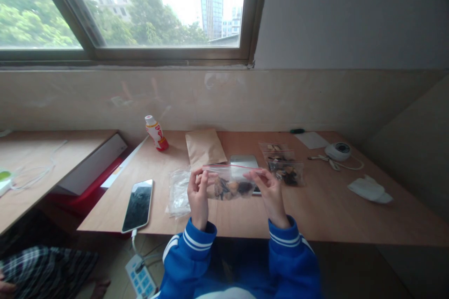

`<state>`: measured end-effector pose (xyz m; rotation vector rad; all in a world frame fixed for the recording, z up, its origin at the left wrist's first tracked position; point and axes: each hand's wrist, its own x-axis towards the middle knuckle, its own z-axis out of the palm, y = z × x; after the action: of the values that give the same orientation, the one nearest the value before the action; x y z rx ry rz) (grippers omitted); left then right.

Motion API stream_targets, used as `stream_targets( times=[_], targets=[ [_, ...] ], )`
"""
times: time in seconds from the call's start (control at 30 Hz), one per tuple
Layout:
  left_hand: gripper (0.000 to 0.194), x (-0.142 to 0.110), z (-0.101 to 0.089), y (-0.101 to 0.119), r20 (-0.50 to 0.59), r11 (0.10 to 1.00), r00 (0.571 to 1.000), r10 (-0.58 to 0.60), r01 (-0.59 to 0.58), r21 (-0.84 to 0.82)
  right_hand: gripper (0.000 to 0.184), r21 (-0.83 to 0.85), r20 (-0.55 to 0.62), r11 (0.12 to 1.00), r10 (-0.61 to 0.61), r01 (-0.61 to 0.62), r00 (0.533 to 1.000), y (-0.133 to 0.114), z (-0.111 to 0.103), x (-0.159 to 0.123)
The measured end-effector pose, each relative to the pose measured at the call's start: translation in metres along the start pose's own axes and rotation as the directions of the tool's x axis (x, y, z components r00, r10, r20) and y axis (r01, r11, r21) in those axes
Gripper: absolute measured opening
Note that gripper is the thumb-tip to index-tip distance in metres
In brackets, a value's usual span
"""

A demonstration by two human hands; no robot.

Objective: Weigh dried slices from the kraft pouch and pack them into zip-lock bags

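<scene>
Between my two hands a clear zip bag (229, 188) with a red seal strip is stretched out above the table. Dark and tan dried pieces lie along its bottom. My left hand (198, 194) pinches the bag's upper left corner, and my right hand (271, 192) pinches the upper right one. Behind the bag, partly hidden, is a silver-grey flat device (243, 160). Several filled zip bags (286, 173) lie overlapping to the right of it. A pile of clear plastic bags (178, 194) rests beside my left hand.
A brown paper packet (205, 146) and a red-white bottle (156, 133) are at the back. At left lies a phone (138, 205) on a cable to a power strip (141, 276). A white dome camera (337, 151) and crumpled tissue (370, 189) are right. Another person's plaid-clothed leg (45, 268) shows lower left.
</scene>
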<state>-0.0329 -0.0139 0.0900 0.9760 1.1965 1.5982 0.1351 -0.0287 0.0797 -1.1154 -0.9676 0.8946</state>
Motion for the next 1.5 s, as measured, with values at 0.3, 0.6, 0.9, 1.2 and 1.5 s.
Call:
stream_targets(
  times=[0.3,0.6,0.9,1.2,1.5],
  targets=[
    [0.023,-0.001,-0.008,0.003,0.016,0.993,0.993,0.113,-0.112,-0.036,0.033,-0.045,0.096,0.998,-0.036,0.041,0.995,-0.003,-0.009,-0.005],
    [0.024,-0.005,-0.008,0.010,0.078,0.993,0.991,0.112,-0.113,0.015,0.033,-0.075,-0.035,0.996,-0.039,0.036,0.999,0.001,-0.018,-0.002],
    [0.022,-0.004,-0.018,0.014,0.149,0.985,0.980,0.134,-0.148,0.084,0.031,-0.220,-0.084,0.967,-0.153,0.131,0.985,-0.008,-0.022,-0.003],
    [0.024,-0.003,-0.017,0.011,0.156,0.994,0.983,0.099,-0.103,0.020,0.029,-0.218,-0.109,0.962,-0.192,0.165,0.975,-0.006,-0.026,-0.005],
    [0.023,-0.002,-0.012,0.017,0.163,0.992,0.981,0.108,-0.116,0.040,0.023,-0.196,-0.131,0.961,-0.222,0.195,0.966,-0.008,-0.029,-0.009]
  ],
)
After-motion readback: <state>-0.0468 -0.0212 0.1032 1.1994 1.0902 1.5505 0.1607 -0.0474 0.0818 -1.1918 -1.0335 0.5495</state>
